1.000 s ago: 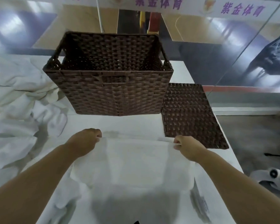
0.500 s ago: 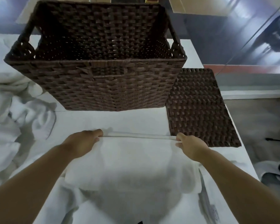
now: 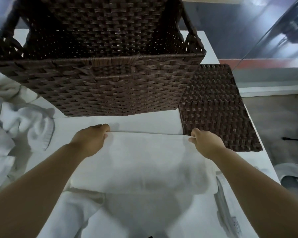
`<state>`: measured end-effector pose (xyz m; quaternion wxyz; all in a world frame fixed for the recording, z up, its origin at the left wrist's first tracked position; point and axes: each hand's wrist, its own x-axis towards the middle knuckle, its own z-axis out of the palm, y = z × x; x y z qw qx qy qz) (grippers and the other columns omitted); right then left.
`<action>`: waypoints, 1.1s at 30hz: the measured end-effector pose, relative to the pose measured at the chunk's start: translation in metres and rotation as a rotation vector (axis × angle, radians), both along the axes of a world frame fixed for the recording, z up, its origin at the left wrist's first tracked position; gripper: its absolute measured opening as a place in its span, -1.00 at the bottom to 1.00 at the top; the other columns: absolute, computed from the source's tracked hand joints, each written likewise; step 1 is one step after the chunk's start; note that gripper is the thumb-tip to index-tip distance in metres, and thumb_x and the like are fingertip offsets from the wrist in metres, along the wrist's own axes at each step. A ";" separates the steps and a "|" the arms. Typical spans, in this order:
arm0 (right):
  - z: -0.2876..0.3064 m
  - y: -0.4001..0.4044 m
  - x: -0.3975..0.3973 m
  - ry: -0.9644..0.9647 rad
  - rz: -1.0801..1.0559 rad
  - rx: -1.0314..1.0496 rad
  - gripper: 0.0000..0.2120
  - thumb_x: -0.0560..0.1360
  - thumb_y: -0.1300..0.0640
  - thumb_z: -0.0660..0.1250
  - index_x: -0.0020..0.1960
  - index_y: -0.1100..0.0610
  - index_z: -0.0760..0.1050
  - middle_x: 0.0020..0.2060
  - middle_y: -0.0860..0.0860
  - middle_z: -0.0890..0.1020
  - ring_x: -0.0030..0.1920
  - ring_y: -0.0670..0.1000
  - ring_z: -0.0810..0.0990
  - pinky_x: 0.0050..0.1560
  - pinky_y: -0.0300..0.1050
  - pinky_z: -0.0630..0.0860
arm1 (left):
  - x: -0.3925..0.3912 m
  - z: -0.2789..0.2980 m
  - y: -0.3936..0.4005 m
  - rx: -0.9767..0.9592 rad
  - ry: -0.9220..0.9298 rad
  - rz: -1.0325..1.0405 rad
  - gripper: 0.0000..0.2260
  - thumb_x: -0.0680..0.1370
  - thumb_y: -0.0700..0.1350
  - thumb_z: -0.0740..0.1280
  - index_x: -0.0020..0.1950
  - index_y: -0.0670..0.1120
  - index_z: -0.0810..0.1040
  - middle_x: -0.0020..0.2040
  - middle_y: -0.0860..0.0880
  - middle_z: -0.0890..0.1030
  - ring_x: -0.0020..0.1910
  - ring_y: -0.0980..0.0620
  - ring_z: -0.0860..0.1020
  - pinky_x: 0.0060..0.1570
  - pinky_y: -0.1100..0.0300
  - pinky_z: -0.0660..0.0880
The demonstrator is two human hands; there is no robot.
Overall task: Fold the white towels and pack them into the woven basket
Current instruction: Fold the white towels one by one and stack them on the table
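While my left hand (image 3: 91, 140) and right hand (image 3: 206, 143) each pinch a far corner of the white towel (image 3: 141, 160), I'm mid-fold, w/ the far edge pulled taut btwn them just in front of the woven basket (image 3: 100, 86). Left fingers are curled under at the corner, thumb side tucked on the cloth; right thumb and fingers nip the other corner right beside the flat woven lid (image 3: 217, 107), which lies on the table (image 3: 205, 42) to the right of the basket. The towel lies flat on the table, already doubled by the look of it: a thick rounded fold runs along the near edge, and more white cloth trails off toward me below it. I can't tell how many layers are stacked there.

Basket is open on top and looks empty from here, so I judge no towel is packed yet. A heap of loose towels (image 3: 15, 127) sits at my left, unfolded, so most of the job is left.

Next move, as I reckon it: square the corners, then fold again so the bundle fits the basket's width, since it's abt as wide as the basket front now. Need both corners kept level or the edges go skew. Then lift it over the near rim and lay it flat on the bottom.
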<state>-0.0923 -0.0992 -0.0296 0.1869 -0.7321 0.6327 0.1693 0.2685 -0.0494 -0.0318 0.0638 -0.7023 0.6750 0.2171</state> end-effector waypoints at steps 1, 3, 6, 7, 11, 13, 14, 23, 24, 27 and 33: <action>0.000 0.000 0.002 0.014 -0.007 0.003 -0.83 0.64 -0.01 0.06 0.00 0.09 0.31 -0.18 0.04 0.56 -0.19 0.10 0.53 -0.23 -0.07 0.40 | -0.003 0.000 -0.001 -0.004 -0.016 0.014 -0.86 0.62 -0.10 0.11 0.14 -0.03 0.39 0.05 0.00 0.54 -0.14 -0.01 0.42 -0.17 0.17 0.37; -0.001 0.004 0.006 0.049 0.002 -0.073 -0.84 0.62 0.00 0.09 0.02 0.08 0.33 -0.07 0.04 0.57 -0.08 0.09 0.53 -0.11 -0.04 0.40 | -0.010 -0.002 -0.002 -0.029 -0.081 0.000 -0.84 0.60 -0.13 0.13 0.15 -0.06 0.41 0.06 -0.02 0.54 -0.09 -0.02 0.43 -0.13 0.14 0.39; -0.002 0.024 0.011 0.108 0.042 -0.353 -0.76 0.51 0.00 0.31 0.11 0.10 0.46 0.04 0.06 0.54 0.07 0.14 0.48 0.04 0.12 0.42 | -0.020 -0.008 0.001 -0.128 -0.057 -0.034 -0.74 0.57 -0.10 0.20 0.26 -0.07 0.42 0.20 -0.03 0.47 0.17 -0.07 0.38 0.10 0.07 0.37; -0.001 0.035 0.014 0.079 0.042 -0.416 -0.72 0.44 0.02 0.41 0.08 0.12 0.50 0.01 0.08 0.55 0.04 0.17 0.50 0.00 0.15 0.44 | -0.025 -0.008 0.003 -0.146 0.000 -0.042 -0.68 0.57 -0.08 0.21 0.32 -0.06 0.40 0.27 -0.02 0.43 0.25 -0.07 0.33 0.19 0.06 0.33; -0.005 0.092 0.027 -0.142 0.128 -0.513 -0.74 0.36 0.00 0.42 0.00 0.07 0.55 -0.05 0.06 0.60 -0.11 0.15 0.58 -0.24 0.04 0.50 | -0.048 -0.013 0.008 -0.043 0.097 -0.208 -0.56 0.61 -0.01 0.16 0.49 0.09 0.18 0.44 0.06 0.26 0.40 -0.02 0.21 0.42 0.10 0.12; -0.011 0.121 0.039 -0.177 0.177 -0.416 -0.72 0.35 -0.05 0.37 0.03 0.01 0.52 -0.03 0.01 0.60 -0.10 0.11 0.60 -0.28 0.00 0.50 | -0.055 -0.016 0.012 -0.012 0.023 -0.241 -0.54 0.61 0.02 0.14 0.50 0.17 0.13 0.43 0.07 0.25 0.39 -0.02 0.21 0.43 0.07 0.09; -0.015 0.133 0.043 -0.172 0.185 -0.352 -0.69 0.32 -0.04 0.42 0.03 -0.03 0.50 -0.01 -0.01 0.60 -0.09 0.08 0.61 -0.26 -0.02 0.51 | -0.057 -0.017 0.014 -0.008 -0.007 -0.226 -0.54 0.61 0.04 0.14 0.49 0.19 0.12 0.40 0.06 0.27 0.37 -0.02 0.23 0.41 0.08 0.13; -0.008 0.146 0.063 -0.059 0.321 -0.035 -0.40 0.43 0.12 0.37 0.40 0.08 0.24 0.44 0.12 0.18 0.48 0.19 0.10 0.38 0.26 0.10 | -0.050 -0.003 0.068 0.151 -0.127 -0.011 -0.56 0.50 0.14 0.28 0.34 0.19 0.24 0.30 0.03 0.44 0.21 -0.05 0.45 0.10 0.03 0.41; -0.005 0.147 0.067 -0.048 0.335 -0.008 -0.39 0.48 0.15 0.30 0.46 0.09 0.13 0.48 0.09 0.05 0.51 0.15 -0.04 0.43 0.26 -0.04 | -0.048 -0.004 0.078 0.162 -0.132 0.019 -0.56 0.50 0.16 0.28 0.33 0.19 0.24 0.27 0.03 0.46 0.18 -0.05 0.47 0.06 0.04 0.42; -0.005 0.149 0.076 -0.038 0.383 0.006 -0.39 0.52 0.24 0.22 0.50 0.12 0.06 0.52 0.07 -0.06 0.52 0.12 -0.18 0.44 0.26 -0.17 | -0.042 -0.004 0.104 0.163 -0.143 0.102 -0.55 0.50 0.19 0.26 0.34 0.16 0.24 0.24 0.01 0.48 0.17 -0.06 0.49 0.05 0.05 0.43; -0.006 0.126 0.068 -0.045 0.428 -0.033 -0.48 0.58 0.23 0.14 0.49 -0.05 0.15 0.53 -0.04 -0.04 0.53 0.12 -0.21 0.45 0.24 -0.24 | -0.051 -0.004 0.122 0.154 -0.122 0.131 -0.55 0.49 0.22 0.27 0.27 0.06 0.25 0.11 0.00 0.55 0.10 -0.07 0.54 -0.04 0.11 0.42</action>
